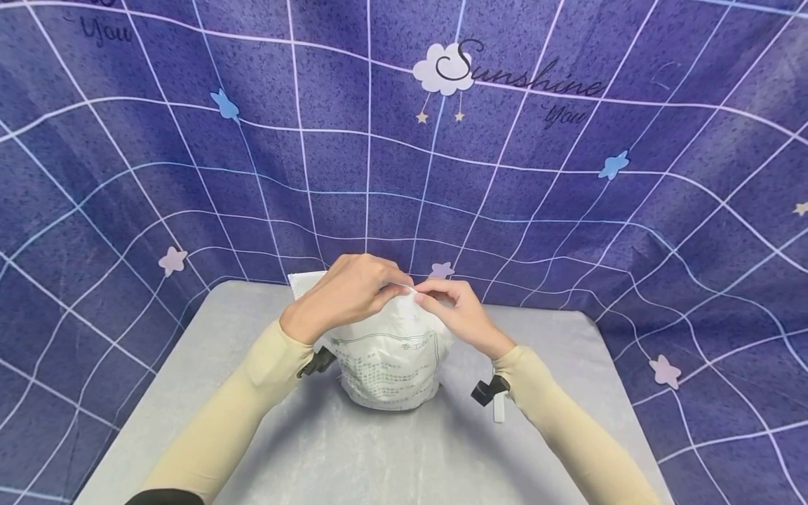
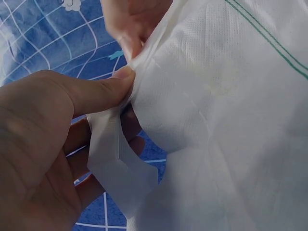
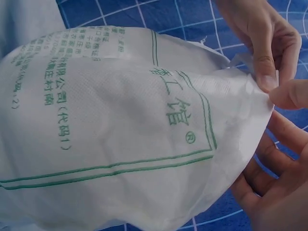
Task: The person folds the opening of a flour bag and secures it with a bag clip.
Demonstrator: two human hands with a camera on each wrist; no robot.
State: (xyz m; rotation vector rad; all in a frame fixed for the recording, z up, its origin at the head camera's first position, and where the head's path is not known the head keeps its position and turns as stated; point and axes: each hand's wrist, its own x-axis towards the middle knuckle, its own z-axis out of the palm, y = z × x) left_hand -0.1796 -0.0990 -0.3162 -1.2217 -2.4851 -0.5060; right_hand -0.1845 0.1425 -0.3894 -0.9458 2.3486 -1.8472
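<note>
Bag (image 1: pixel 386 372), white with green print, is standing directly below the grip, its base resting on a grey-covered table (image 1: pixel 587 375). Both hands are gripping its top edge: the left hand (image 1: pixel 353 287) is pinching it with the thumb in front, and the right hand (image 1: pixel 466 315) is pinching just beside it between thumb and forefinger. Beneath the left thumb, the left wrist view is showing a cut-out opening with a pale strip crossing the fingers, which are partly hiding behind it. The bag's inside is staying out of sight, and folds are distorting the lower print; in the right wrist view some lines are running too small and curved to read. Outward from the grip, two beige sleeves are covering the forearms, both being cut off by the lower part of the head view. Two black straps are showing at the wrists, one white tag (image 1: pixel 499 408) hanging by the right one. Beyond the grip, a purple gridded curtain (image 1: pixel 328 168) is carrying one whole cloud (image 1: pixel 444 69), two blue stars (image 1: pixel 224 105) and three pale pink stars (image 1: pixel 665 371).
</note>
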